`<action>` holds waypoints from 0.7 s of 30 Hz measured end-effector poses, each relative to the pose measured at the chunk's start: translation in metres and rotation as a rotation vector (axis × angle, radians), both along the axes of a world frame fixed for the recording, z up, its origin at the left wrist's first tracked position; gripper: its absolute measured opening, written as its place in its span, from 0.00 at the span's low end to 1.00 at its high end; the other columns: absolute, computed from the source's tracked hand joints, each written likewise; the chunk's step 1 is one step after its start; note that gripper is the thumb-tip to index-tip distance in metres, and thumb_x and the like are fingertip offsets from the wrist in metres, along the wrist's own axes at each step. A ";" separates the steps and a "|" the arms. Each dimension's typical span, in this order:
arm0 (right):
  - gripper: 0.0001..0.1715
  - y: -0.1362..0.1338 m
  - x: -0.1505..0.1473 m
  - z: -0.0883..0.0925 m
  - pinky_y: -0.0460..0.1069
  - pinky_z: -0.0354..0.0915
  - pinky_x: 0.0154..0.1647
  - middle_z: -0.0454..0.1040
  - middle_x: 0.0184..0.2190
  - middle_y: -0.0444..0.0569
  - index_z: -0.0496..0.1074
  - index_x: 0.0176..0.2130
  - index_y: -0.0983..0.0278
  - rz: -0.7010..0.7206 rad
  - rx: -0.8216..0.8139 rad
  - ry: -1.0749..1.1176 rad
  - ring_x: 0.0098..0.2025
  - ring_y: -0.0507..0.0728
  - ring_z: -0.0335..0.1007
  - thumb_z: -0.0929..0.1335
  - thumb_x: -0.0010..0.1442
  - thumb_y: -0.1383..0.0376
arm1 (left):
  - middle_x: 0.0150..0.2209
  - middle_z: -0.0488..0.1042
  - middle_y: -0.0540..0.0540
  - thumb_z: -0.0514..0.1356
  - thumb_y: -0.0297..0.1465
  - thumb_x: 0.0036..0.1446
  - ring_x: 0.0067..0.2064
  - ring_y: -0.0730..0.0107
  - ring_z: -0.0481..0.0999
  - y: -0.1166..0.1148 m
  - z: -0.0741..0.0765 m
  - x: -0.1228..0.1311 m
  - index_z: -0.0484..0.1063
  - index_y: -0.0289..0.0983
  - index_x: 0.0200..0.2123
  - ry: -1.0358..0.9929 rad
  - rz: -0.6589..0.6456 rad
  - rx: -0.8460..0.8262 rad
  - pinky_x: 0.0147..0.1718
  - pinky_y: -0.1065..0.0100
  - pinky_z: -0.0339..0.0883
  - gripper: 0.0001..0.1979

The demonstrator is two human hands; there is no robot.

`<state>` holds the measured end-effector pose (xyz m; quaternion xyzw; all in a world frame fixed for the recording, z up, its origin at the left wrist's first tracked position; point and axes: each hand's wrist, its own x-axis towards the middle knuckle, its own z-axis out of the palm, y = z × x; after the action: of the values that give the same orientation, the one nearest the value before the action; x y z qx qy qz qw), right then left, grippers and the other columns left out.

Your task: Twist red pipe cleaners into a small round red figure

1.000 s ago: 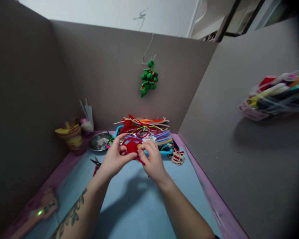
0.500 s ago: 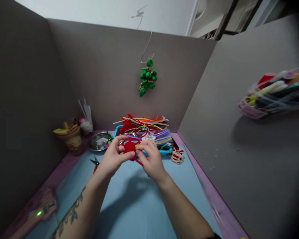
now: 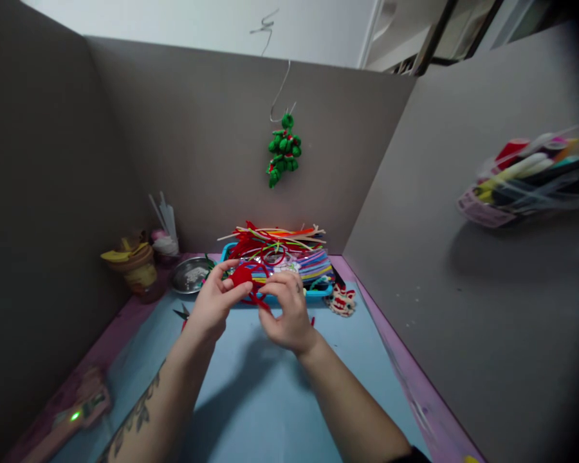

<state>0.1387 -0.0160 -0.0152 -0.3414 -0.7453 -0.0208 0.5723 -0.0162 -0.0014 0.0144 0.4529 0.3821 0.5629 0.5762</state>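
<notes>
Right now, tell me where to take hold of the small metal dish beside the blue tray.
Pinch the metal dish by its near-left rim, coming from the front: it is shallow and flat-lying, cups stand to its left, the blue tray crowds its right.

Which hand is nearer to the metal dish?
Left. The left hand, holding a red fuzzy piece, is just right of the metal dish, apart from it; the right hand, pinching its strand, is farther right.

A partitioned craft booth: grey dividers [image 3: 212, 148], stacked pipe cleaners [image 3: 280, 247], scissors [image 3: 182, 314].
</notes>
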 end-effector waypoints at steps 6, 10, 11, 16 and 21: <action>0.05 -0.002 -0.006 0.000 0.55 0.67 0.43 0.76 0.34 0.49 0.72 0.39 0.60 -0.086 0.002 0.000 0.38 0.58 0.71 0.69 0.60 0.63 | 0.32 0.80 0.48 0.71 0.31 0.42 0.32 0.72 0.78 -0.001 -0.001 0.004 0.61 0.38 0.49 -0.028 -0.010 0.026 0.35 0.71 0.68 0.32; 0.10 -0.005 -0.011 -0.002 0.54 0.69 0.41 0.78 0.34 0.51 0.74 0.42 0.61 -0.087 -0.015 0.068 0.37 0.58 0.74 0.70 0.59 0.60 | 0.34 0.80 0.48 0.71 0.32 0.41 0.32 0.69 0.78 -0.004 0.000 0.006 0.62 0.38 0.49 -0.009 -0.005 0.041 0.35 0.70 0.69 0.32; 0.10 -0.005 -0.012 -0.003 0.54 0.70 0.40 0.79 0.34 0.51 0.74 0.42 0.60 -0.091 -0.022 0.079 0.37 0.58 0.74 0.70 0.60 0.60 | 0.34 0.79 0.48 0.71 0.33 0.41 0.33 0.69 0.78 -0.004 0.000 0.007 0.62 0.38 0.49 -0.004 -0.006 0.049 0.35 0.69 0.70 0.32; 0.11 -0.007 -0.017 -0.006 0.52 0.72 0.38 0.80 0.33 0.49 0.77 0.43 0.59 -0.100 -0.066 0.175 0.35 0.57 0.76 0.66 0.63 0.67 | 0.35 0.79 0.47 0.71 0.33 0.42 0.35 0.68 0.79 -0.003 -0.001 0.006 0.63 0.39 0.49 -0.015 -0.019 0.073 0.37 0.69 0.70 0.31; 0.12 -0.009 -0.018 -0.001 0.51 0.71 0.36 0.79 0.32 0.50 0.78 0.41 0.60 -0.054 -0.185 0.252 0.34 0.56 0.75 0.65 0.62 0.69 | 0.36 0.79 0.47 0.71 0.33 0.42 0.36 0.68 0.79 -0.003 -0.001 0.006 0.62 0.39 0.48 -0.005 -0.014 0.081 0.38 0.69 0.70 0.31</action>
<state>0.1206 -0.0251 -0.0167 -0.4123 -0.6571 0.0754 0.6265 -0.0103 -0.0047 0.0136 0.4768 0.3545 0.5751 0.5623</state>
